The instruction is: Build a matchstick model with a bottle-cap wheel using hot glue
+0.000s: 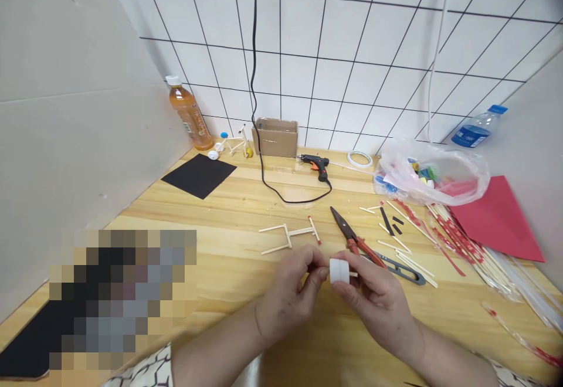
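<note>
White plastic cap: held above the tabletop between both hands, with a thin wooden stick poking out of its right side.
Left hand: fingers curled and closed, pinching at the cap's left end.
Right hand: thumb and fingers closed, gripping the cap from the right.
Just beyond the hands: an H-shaped frame of glued wooden sticks, red-handled scissors and black thread snips.
Tabletop: honey-toned wooden planks, meeting the walls in a back corner.
Room: white tiles with black grout lines behind, pale panels to the left and right.
Table, right: red-tipped sticks in long bundles, loose sticks and small black strips, beside a red card sheet.
Table, back: a black glue gun with an orange trigger, its black cord running up the wall, and a tape roll.
Table, left: a black card sheet; a small stick model with white and blue caps in the back corner.
Containers: a clear plastic bag holding coloured bottle caps, an open cardboard box with its contents out of sight, an orange drink bottle and a blue-capped water bottle.
Lower left: pixelated, too blurred to tell.
</note>
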{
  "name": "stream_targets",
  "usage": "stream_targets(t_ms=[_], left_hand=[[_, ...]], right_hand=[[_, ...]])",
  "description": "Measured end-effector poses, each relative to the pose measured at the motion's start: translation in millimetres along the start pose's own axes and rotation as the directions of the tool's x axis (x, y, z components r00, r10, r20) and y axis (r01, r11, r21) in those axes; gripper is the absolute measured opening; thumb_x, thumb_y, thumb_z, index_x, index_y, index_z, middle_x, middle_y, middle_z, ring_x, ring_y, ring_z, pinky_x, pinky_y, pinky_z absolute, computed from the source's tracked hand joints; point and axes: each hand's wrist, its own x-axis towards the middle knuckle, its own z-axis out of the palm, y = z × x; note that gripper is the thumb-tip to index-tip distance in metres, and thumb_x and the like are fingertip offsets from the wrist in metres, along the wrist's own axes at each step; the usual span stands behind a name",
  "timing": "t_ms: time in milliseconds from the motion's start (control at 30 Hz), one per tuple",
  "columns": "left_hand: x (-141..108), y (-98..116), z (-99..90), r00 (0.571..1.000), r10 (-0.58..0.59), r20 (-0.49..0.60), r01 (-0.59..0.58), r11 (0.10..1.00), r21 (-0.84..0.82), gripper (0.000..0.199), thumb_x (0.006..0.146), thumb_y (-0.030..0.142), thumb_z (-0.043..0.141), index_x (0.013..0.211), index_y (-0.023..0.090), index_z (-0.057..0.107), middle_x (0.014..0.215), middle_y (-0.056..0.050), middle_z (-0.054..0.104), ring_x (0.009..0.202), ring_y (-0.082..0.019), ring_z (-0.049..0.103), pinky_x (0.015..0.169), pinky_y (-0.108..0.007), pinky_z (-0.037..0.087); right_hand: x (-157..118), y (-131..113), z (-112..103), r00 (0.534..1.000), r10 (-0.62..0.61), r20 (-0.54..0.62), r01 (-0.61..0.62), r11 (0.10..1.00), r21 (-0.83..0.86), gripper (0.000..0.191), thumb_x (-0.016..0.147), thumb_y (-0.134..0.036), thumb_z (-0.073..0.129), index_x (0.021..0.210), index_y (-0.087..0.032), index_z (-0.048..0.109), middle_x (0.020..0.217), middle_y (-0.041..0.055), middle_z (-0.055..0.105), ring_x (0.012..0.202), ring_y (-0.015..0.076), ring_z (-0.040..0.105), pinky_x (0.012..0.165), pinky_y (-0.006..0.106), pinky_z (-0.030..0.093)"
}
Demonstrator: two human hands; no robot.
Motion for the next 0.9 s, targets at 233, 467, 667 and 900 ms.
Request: stream_targets(t_ms=[233, 467, 667, 900], left_hand=[[4, -1, 2.7, 0.990, -0.140, -0.002, 0.139, 0.983, -0.118, 0.017, 0.085, 0.027, 0.044, 0.073, 0.016, 0.049, 0.066, 0.000, 0.048, 0.061, -0.011, 0.043, 0.059, -0.024, 0.036], [15, -5, -4.8, 0.971, -0.237, 0.004, 0.233, 0.951, -0.204, 0.018, 0.082, 0.029, 0.047, 0.069, 0.016, 0.048, 0.058, 0.004, 0.043, 0.054, -0.009, 0.038, 0.051, -0.022, 0.031], [16, -6, -6.3, 0.962, -0.271, 0.027, 0.271, 0.944, -0.187, 0.018, 0.078, 0.029, 0.050, 0.065, 0.016, 0.047, 0.055, 0.005, 0.042, 0.051, -0.008, 0.037, 0.050, -0.021, 0.030], [27, -3, -27.9, 0.927, -0.340, 0.155, 0.356, 0.930, -0.089, 0.028, 0.083, 0.033, 0.039, 0.073, 0.014, 0.056, 0.062, 0.000, 0.052, 0.051, -0.009, 0.047, 0.051, -0.021, 0.038]], right_hand=[[5, 3, -2, 0.993, 0.112, 0.043, -0.114, 0.992, 0.048, 0.027, 0.085, -0.029, 0.053, 0.112, -0.025, 0.053, 0.085, 0.0014, 0.061, 0.076, 0.0157, 0.058, 0.068, 0.026, 0.049], [15, -6, -19, 0.997, -0.049, -0.064, 0.036, 0.982, -0.186, 0.011, 0.085, -0.026, 0.051, 0.094, -0.022, 0.057, 0.081, 0.0023, 0.059, 0.075, 0.0150, 0.055, 0.068, 0.026, 0.044], [22, -3, -20, 0.998, -0.055, -0.007, 0.050, 0.943, -0.328, 0.016, 0.086, -0.025, 0.046, 0.076, -0.020, 0.058, 0.067, 0.0003, 0.055, 0.061, 0.0130, 0.050, 0.058, 0.025, 0.040], [26, -3, -13, 0.968, 0.250, 0.032, -0.245, 0.963, -0.115, 0.024, 0.082, -0.039, 0.048, 0.076, -0.017, 0.057, 0.064, 0.0003, 0.056, 0.058, 0.0130, 0.051, 0.053, 0.025, 0.040]])
